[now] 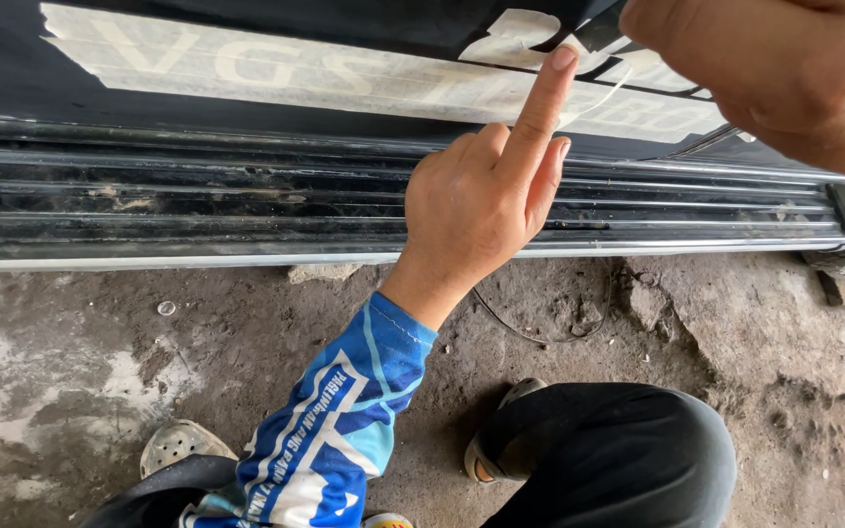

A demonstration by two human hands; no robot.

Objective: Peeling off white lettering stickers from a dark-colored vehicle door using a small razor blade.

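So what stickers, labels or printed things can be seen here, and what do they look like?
Decal strip: long pale band with faint lettering, across the dark vehicle panel, left hand pointing at its right part.
Peeled piece: pale, near the right hand.
Sleeve: blue, white print.

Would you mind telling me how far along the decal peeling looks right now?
The right end looks lifted: the right hand pulls a loose strip. The left hand presses its index finger beside it. Most of the white decal remains stuck along the black body panel.

Pale decal strip [344, 78] partly peeled, stuck along black vehicle panel [12, 78].
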